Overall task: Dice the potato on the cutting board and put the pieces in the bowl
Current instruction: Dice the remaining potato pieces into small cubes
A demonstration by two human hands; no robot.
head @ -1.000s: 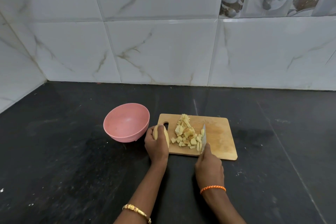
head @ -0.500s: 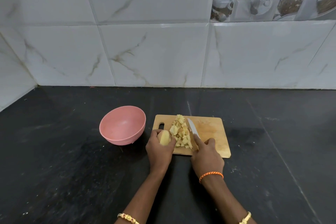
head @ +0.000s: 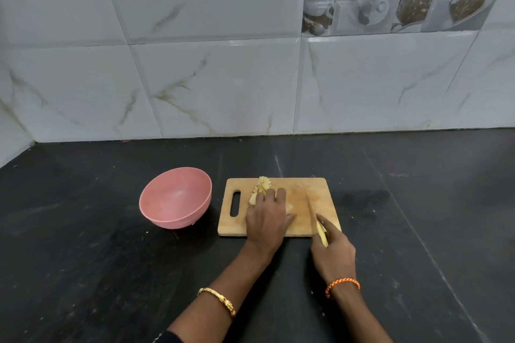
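Note:
A wooden cutting board [head: 299, 224] lies on the black counter. Diced potato pieces [head: 262, 185] are heaped on its left half. My left hand [head: 269, 217] lies palm down over the near part of the heap, fingers stretched out. A pale bit of potato [head: 289, 206] shows beside its index finger, and the rest of that piece is hidden under the hand. My right hand [head: 333, 253] grips the yellow handle of a knife [head: 310, 205], whose blade rests on the board's right half, pointing away from me. The pink bowl [head: 172, 220] stands left of the board, with nothing in it.
White marble-look wall tiles [head: 223, 86] rise behind the black counter [head: 97, 273], with a corner at the far left. Both wrists wear bracelets.
My left hand has come from the board's near left corner, where it held a potato piece, to lie flat over the heap. The knife has shifted right, away from the pieces.

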